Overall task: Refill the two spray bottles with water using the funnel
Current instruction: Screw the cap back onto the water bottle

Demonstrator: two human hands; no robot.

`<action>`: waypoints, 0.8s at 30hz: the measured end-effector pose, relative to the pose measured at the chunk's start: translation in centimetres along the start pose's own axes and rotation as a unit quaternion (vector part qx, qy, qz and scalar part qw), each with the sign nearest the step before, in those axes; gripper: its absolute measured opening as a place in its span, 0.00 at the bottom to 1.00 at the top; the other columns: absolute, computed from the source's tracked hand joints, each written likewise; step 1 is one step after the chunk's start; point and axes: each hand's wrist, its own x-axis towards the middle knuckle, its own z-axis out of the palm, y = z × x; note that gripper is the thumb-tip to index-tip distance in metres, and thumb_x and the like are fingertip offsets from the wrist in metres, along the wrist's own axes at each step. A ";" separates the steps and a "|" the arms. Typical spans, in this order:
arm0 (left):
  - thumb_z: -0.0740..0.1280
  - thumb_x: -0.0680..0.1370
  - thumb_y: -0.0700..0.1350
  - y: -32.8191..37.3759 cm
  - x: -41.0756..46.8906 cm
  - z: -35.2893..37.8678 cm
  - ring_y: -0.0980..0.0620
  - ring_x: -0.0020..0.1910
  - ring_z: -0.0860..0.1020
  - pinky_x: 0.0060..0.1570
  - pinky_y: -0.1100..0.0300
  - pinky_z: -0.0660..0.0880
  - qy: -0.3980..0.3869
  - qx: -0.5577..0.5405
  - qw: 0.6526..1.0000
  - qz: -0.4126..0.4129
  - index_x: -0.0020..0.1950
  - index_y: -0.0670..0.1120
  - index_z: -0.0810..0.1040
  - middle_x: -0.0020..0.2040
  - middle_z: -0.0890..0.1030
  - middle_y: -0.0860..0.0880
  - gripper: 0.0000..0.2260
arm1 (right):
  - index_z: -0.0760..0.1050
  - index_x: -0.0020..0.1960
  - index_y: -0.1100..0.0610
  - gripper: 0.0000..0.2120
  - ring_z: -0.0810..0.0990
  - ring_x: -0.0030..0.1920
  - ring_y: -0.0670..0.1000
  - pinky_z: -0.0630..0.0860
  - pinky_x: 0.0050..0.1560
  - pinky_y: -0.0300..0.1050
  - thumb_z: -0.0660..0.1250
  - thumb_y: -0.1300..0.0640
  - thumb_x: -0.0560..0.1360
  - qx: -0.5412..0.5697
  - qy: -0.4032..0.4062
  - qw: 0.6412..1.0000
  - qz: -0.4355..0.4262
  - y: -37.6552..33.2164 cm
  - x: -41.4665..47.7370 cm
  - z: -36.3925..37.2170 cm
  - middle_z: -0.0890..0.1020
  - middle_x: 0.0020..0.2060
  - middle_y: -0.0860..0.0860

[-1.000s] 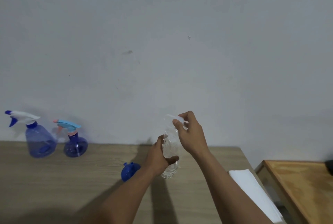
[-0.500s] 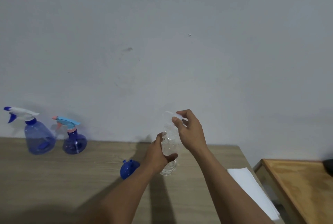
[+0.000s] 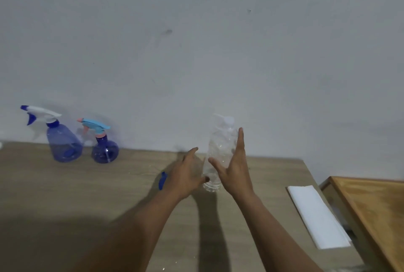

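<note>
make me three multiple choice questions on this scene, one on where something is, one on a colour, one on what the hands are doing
1. Where does the white folded paper towel lie relative to the clear plastic bottle?
A) to its right on the wooden table
B) to its left
C) underneath it

2. What colour is the trigger head of the small round blue spray bottle?
A) black
B) light blue and pink
C) green

3. How are the left hand and right hand?
A) both clenched in fists
B) both open, fingers straight, either side of the clear bottle
C) both gripping the spray bottle

Answers: 1 A, the towel lies near the table's right edge. 2 B, a light blue head sits over a pink collar. 3 B, straight fingers flank the upright bottle.
</note>
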 end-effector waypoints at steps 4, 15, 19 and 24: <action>0.76 0.72 0.55 -4.9 -0.9 -0.2 0.42 0.72 0.68 0.71 0.53 0.64 0.045 0.071 0.996 -0.008 0.76 0.52 0.67 0.73 0.72 0.45 0.35 | 0.35 0.79 0.37 0.51 0.70 0.63 0.45 0.66 0.59 0.37 0.73 0.52 0.76 -0.027 0.047 0.999 0.002 0.3 -0.4 2.0 0.67 0.70 0.55; 0.70 0.76 0.58 -11.2 -0.4 -0.7 0.46 0.68 0.74 0.68 0.52 0.70 0.011 0.140 0.989 -0.041 0.77 0.52 0.66 0.73 0.73 0.49 0.32 | 0.40 0.80 0.37 0.48 0.73 0.58 0.47 0.67 0.58 0.39 0.72 0.54 0.77 -0.009 0.021 0.999 -0.033 -1.2 2.3 5.7 0.68 0.57 0.47; 0.71 0.76 0.56 -13.4 1.2 -3.4 0.44 0.64 0.76 0.66 0.50 0.73 0.054 0.117 0.989 -0.075 0.74 0.48 0.69 0.68 0.77 0.48 0.29 | 0.40 0.79 0.36 0.47 0.73 0.60 0.49 0.66 0.60 0.38 0.72 0.53 0.77 0.019 0.011 0.999 -0.043 -3.0 3.8 8.3 0.67 0.58 0.47; 0.73 0.74 0.54 -16.9 4.4 -6.3 0.45 0.57 0.80 0.59 0.48 0.77 0.074 0.105 0.988 -0.092 0.69 0.48 0.71 0.60 0.81 0.47 0.26 | 0.39 0.79 0.35 0.48 0.72 0.59 0.46 0.65 0.60 0.38 0.73 0.51 0.77 0.042 -0.006 0.998 -0.040 -4.6 5.9 12.1 0.67 0.59 0.49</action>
